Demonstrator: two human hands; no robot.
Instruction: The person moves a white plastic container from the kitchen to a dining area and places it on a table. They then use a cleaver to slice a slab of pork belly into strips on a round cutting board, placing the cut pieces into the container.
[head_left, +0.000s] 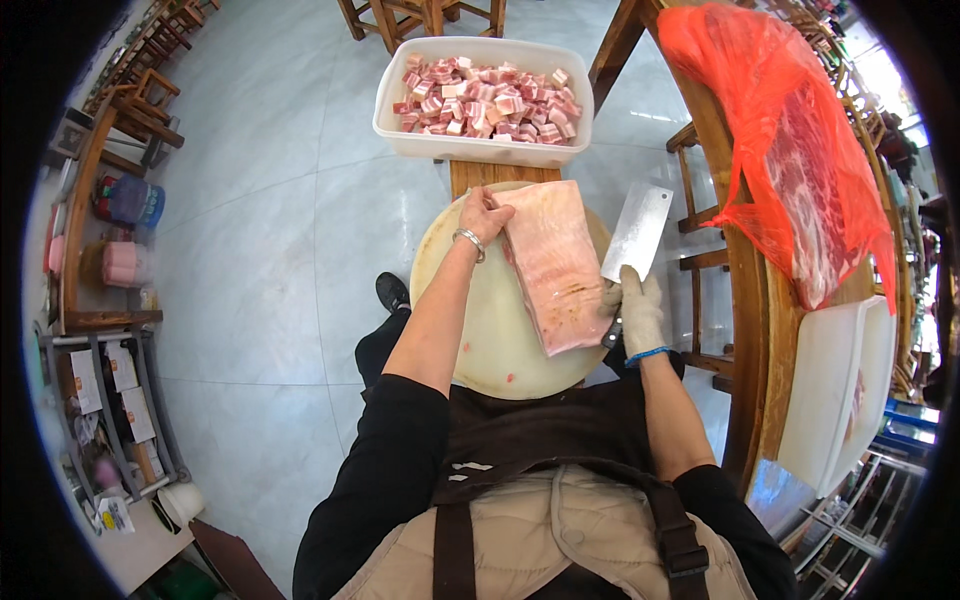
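A slab of pork belly (559, 270) lies skin side up on a round cutting board (480, 352) in front of me. My left hand (486, 214), bare with a bangle at the wrist, touches the slab's far left corner. My right hand (640, 311) wears a pale work glove and grips a cleaver (637, 229). The broad blade points away from me, just right of the slab, and part of the dark handle shows below the glove. The gloved fingers are beside the slab's near right edge.
Beyond the board, a white plastic tub (480, 150) of cubed pork belly (487, 101) stands on a wooden bench (502, 171). Along the right runs a wooden table (750, 337) with meat in a red plastic bag (810, 135) and another white tub (814, 390). Shelving (112, 420) stands at left.
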